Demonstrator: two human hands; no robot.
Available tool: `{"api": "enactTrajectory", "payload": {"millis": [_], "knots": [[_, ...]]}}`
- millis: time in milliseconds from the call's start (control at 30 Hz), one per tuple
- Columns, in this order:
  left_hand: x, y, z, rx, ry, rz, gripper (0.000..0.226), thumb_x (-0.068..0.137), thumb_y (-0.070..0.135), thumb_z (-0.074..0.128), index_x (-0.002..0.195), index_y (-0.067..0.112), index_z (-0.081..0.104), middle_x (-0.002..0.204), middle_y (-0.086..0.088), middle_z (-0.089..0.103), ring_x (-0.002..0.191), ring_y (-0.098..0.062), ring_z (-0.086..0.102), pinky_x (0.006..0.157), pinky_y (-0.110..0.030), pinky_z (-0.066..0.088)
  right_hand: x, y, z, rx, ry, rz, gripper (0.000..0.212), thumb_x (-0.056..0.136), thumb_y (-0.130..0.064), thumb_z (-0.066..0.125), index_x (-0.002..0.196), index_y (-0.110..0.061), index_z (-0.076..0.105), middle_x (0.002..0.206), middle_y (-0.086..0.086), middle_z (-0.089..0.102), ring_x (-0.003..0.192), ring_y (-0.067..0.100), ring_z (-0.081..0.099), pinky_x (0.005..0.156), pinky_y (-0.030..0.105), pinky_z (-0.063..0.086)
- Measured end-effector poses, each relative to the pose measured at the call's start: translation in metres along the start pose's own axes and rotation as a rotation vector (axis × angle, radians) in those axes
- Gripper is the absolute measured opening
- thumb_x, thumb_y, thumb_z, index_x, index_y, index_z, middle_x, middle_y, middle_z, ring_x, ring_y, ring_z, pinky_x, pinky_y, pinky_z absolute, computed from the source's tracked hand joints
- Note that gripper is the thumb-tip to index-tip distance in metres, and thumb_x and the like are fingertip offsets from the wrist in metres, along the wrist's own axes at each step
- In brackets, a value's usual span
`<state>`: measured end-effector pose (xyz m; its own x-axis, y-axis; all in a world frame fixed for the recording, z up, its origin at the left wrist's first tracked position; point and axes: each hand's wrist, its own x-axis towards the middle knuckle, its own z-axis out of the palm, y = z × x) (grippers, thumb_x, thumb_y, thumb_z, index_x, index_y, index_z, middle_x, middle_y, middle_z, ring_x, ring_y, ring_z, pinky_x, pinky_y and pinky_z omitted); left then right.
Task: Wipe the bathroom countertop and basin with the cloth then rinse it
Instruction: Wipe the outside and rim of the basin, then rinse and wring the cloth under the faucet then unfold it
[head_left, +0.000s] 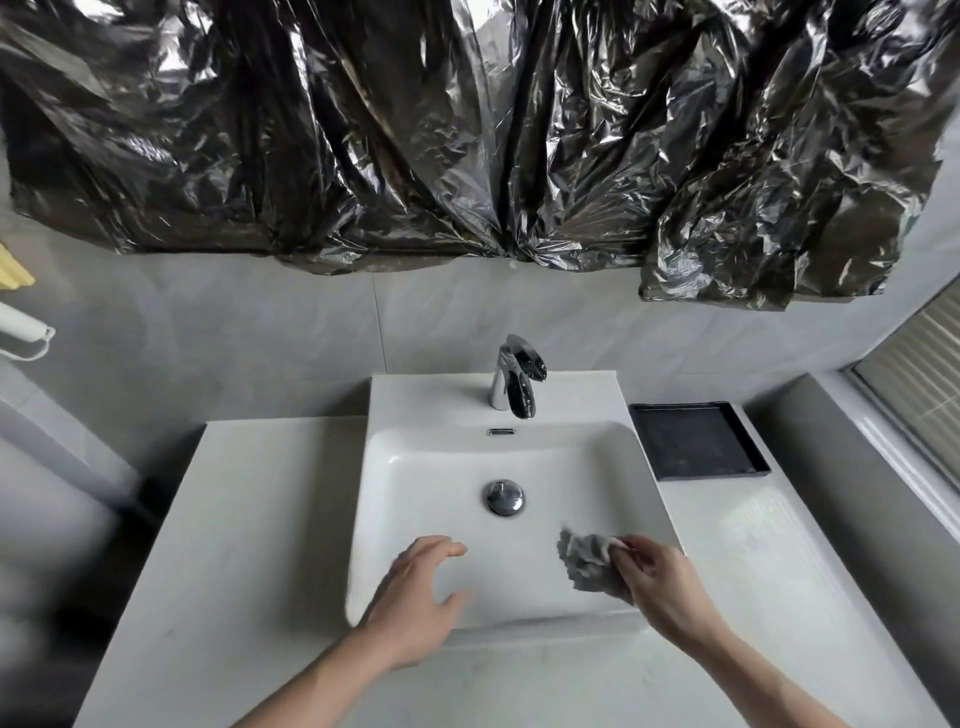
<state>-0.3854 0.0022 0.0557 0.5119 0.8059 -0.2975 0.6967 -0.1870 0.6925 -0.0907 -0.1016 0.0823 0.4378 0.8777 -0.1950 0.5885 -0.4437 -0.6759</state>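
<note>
Grey tiled walls (260, 322) close in this bathroom, and crinkled black plastic sheeting (467, 130) hangs across the upper wall above the sink. A pale worktop (249, 519) runs left to right below it, with a white rectangular basin (415, 467) set into its middle. A chrome tap (514, 376) stands on the back ledge of the basin, its spout pointing forward over the bowl. A narrow overflow slot (501, 432) sits just under the tap, and a round chrome drain plug (504, 497) lies in the basin floor. To the right of the basin, at the back of the worktop, lies a shallow black tray (696, 441). A window (919, 374) with a pale sill shows at the far right edge. At the far left edge, a white object and a bit of yellow are partly cut off and cannot be identified.

The cloth (584, 564) is small, grey and crumpled, with a rough, bunched texture. It sits against the inner right front of the basin, well apart from the drain plug.

The right hand (654, 577) pinches the cloth at its right edge, with fingers curled round the fabric. The left hand (421, 587) hovers over the front left of the basin, its fingers spread and relaxed, holding nothing; whether it touches the basin surface cannot be told.
</note>
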Motion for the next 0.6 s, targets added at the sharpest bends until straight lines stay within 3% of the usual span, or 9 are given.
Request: {"api": "enactTrajectory", "payload": {"millis": [167,300,367,433,533,600], "knots": [[-0.001,0.049,0.002,-0.276,-0.071,0.101,0.049,0.089,0.041,0.066,0.136,0.041,0.051,0.133,0.029,0.052,0.121,0.007,0.051,0.100,-0.020,0.046,-0.030,-0.057,0.013,0.296,-0.046,-0.072,0.015,0.095,-0.015,0.067,0.087,-0.021,0.078,0.072,0.001,0.075,0.064,0.015,0.071,0.064,0.029,0.056],[0.003,0.066,-0.004,-0.316,-0.006,0.167,0.024,0.086,0.035,0.069,0.110,0.035,0.070,0.101,0.019,0.074,0.097,0.003,0.066,0.089,-0.023,0.053,-0.037,-0.079,0.016,0.391,-0.065,-0.107,0.025,0.100,-0.024,0.063,0.081,-0.014,0.074,0.068,0.003,0.072,0.063,0.016,0.067,0.068,0.041,0.058],[0.004,0.068,-0.007,-0.299,0.063,0.187,0.008,0.088,0.032,0.069,0.092,0.027,0.073,0.086,0.014,0.075,0.083,-0.001,0.068,0.083,-0.028,0.055,-0.037,-0.084,0.012,0.388,-0.021,-0.094,0.034,0.102,-0.028,0.061,0.073,-0.013,0.071,0.063,0.000,0.068,0.061,0.011,0.064,0.065,0.034,0.060],[0.005,0.068,-0.009,-0.296,0.124,0.187,0.013,0.089,0.035,0.067,0.081,0.026,0.072,0.076,0.010,0.073,0.076,-0.005,0.067,0.079,-0.033,0.056,-0.035,-0.082,0.007,0.342,0.060,-0.063,0.039,0.102,-0.029,0.060,0.068,-0.013,0.070,0.060,-0.005,0.068,0.058,0.006,0.064,0.063,0.024,0.058],[0.009,0.069,-0.013,-0.238,0.183,0.185,0.023,0.092,0.034,0.065,0.076,0.049,0.071,0.080,0.017,0.071,0.080,-0.004,0.066,0.080,-0.028,0.054,-0.027,-0.074,0.000,0.236,0.134,-0.031,0.045,0.103,-0.042,0.054,0.069,-0.018,0.072,0.063,-0.008,0.072,0.061,0.002,0.065,0.064,0.022,0.052],[0.013,0.071,-0.015,-0.208,0.211,0.167,0.025,0.093,0.034,0.062,0.078,0.053,0.072,0.087,0.021,0.069,0.086,-0.002,0.064,0.082,-0.024,0.052,-0.018,-0.063,-0.005,0.246,0.169,-0.012,0.046,0.100,-0.051,0.053,0.071,-0.023,0.074,0.062,-0.011,0.070,0.057,0.001,0.057,0.058,0.019,0.044]]}}
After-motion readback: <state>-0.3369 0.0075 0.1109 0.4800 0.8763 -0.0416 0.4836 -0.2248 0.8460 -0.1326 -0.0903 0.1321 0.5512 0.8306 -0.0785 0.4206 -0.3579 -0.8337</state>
